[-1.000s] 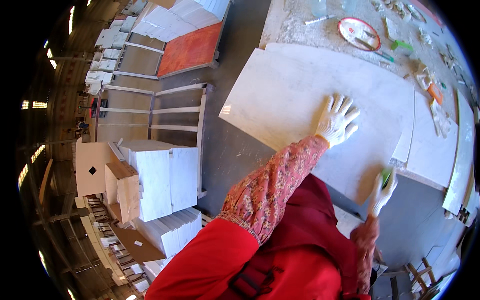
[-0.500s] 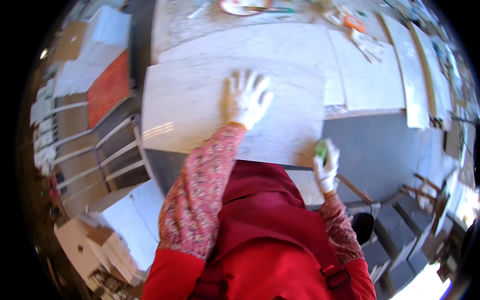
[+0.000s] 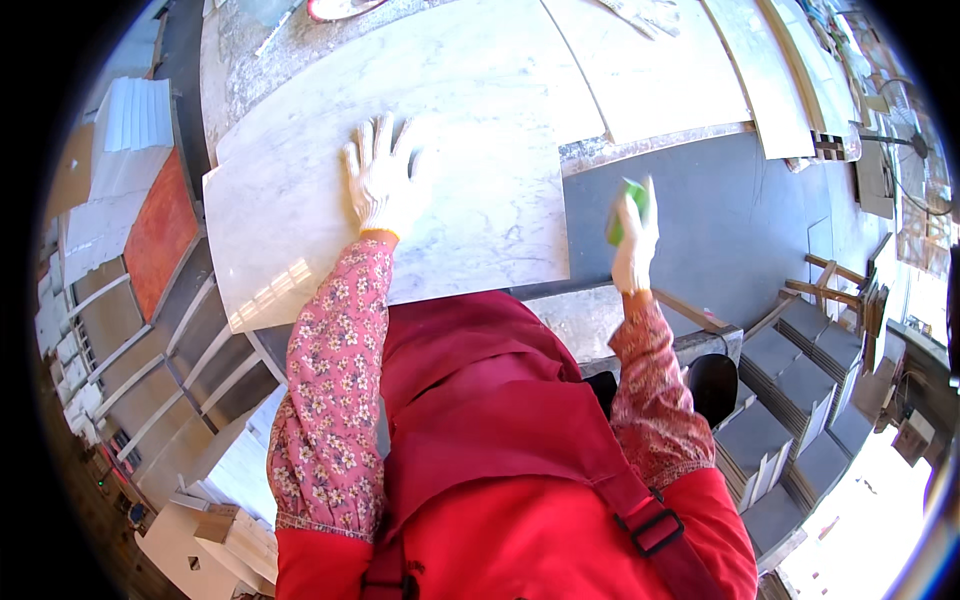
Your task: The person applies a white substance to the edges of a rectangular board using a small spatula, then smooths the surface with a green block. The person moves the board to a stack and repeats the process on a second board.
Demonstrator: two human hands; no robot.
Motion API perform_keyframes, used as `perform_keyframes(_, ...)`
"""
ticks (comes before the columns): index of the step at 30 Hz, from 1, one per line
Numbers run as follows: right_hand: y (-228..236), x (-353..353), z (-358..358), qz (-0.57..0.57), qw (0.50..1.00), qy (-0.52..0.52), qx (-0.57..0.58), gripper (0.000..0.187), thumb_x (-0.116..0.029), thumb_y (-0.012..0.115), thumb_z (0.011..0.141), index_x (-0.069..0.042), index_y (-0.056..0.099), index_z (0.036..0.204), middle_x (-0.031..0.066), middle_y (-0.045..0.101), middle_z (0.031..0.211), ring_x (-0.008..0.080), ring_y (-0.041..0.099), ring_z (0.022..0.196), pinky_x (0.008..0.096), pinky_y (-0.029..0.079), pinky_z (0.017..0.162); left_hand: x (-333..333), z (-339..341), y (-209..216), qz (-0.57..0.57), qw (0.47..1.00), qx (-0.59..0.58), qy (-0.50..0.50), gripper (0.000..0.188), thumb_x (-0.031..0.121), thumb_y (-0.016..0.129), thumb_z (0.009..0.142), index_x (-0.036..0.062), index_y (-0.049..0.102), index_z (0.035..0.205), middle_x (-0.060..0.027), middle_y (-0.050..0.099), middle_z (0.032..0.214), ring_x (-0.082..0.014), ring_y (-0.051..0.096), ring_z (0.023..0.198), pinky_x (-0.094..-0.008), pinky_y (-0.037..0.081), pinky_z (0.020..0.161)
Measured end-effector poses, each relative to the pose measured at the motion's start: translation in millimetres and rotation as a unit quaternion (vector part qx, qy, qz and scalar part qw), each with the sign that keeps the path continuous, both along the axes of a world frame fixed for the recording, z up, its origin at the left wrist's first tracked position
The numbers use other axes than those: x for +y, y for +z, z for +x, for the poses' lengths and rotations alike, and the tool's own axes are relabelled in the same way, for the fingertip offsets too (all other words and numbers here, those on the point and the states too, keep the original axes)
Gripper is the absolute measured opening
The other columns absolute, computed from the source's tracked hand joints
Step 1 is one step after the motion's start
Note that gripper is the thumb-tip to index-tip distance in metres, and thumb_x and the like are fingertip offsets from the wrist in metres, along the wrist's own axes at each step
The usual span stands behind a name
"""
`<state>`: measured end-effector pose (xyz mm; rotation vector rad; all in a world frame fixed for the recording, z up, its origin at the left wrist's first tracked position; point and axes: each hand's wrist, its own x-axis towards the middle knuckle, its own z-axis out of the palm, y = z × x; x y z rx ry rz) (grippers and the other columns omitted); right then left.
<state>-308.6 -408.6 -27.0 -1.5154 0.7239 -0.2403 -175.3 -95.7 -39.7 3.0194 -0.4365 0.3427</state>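
Jutting past the edge of the worktable [image 3: 240,78], the marble-look slab [image 3: 480,190], probably heavy, stiff and brittle, is best gripped by opposite edges, and is covered by the flat, spread left hand [image 3: 385,190], a green block [image 3: 637,197] being clasped in the right hand [image 3: 633,245].

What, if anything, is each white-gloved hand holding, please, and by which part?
The right hand grips a green object; blur hides which part. The left hand holds nothing, lying spread on the rectangular white, grey-veined slab.
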Motion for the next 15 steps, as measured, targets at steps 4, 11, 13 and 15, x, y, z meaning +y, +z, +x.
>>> perform_keyframes(4, -64.3, -3.2, -74.5, 0.216, 0.959, -0.174, 0.059, 0.05, -0.037, 0.056, 0.1, -0.007, 0.051, 0.139, 0.003, 0.056, 0.127, 0.0149, 0.053, 0.112, 0.0317, 0.042, 0.096, -7.9, 0.3, 5.7, 0.004, 1.0, 0.003, 0.001, 0.05, 0.044, 0.052, 0.096, 0.0221, 0.053, 0.141, -0.0158, 0.043, 0.15, -0.0409, 0.034, 0.14, -0.0574, 0.022, 0.115)
perform_keyframes(11, -28.1, 36.1, -33.7, 0.429, 0.882, -0.193, 0.012, 0.033, -0.039, 0.064, 0.096, -0.014, 0.061, 0.118, 0.0024, 0.06, 0.105, 0.018, 0.056, 0.093, 0.0346, 0.047, 0.083, -10.2, 22.6, -1.7, 0.002, 1.0, -0.004, 0.01, 0.052, 0.048, 0.048, 0.098, 0.0238, 0.049, 0.144, -0.0149, 0.043, 0.151, -0.0413, 0.032, 0.141, -0.0592, 0.021, 0.115)
perform_keyframes(13, -24.4, 39.1, -15.7, 0.403, 0.896, -0.187, 0.003, 0.034, -0.039, 0.064, 0.096, -0.013, 0.061, 0.118, 0.0029, 0.06, 0.104, 0.0188, 0.056, 0.093, 0.0359, 0.048, 0.082, -7.1, 26.3, -4.3, 0.003, 1.0, -0.008, 0.009, 0.052, 0.049, 0.048, 0.098, 0.0245, 0.049, 0.144, -0.0146, 0.042, 0.151, -0.0415, 0.032, 0.141, -0.0596, 0.021, 0.115)
perform_keyframes(15, -25.0, 37.0, -6.0, 0.396, 0.907, -0.146, -0.002, 0.036, -0.039, 0.064, 0.096, -0.012, 0.061, 0.119, 0.0031, 0.059, 0.104, 0.0197, 0.056, 0.093, 0.0375, 0.048, 0.081, -6.7, 27.6, -3.0, 0.005, 1.0, -0.004, 0.008, 0.052, 0.049, 0.048, 0.098, 0.0249, 0.048, 0.144, -0.0144, 0.042, 0.152, -0.0415, 0.032, 0.142, -0.0599, 0.021, 0.115)
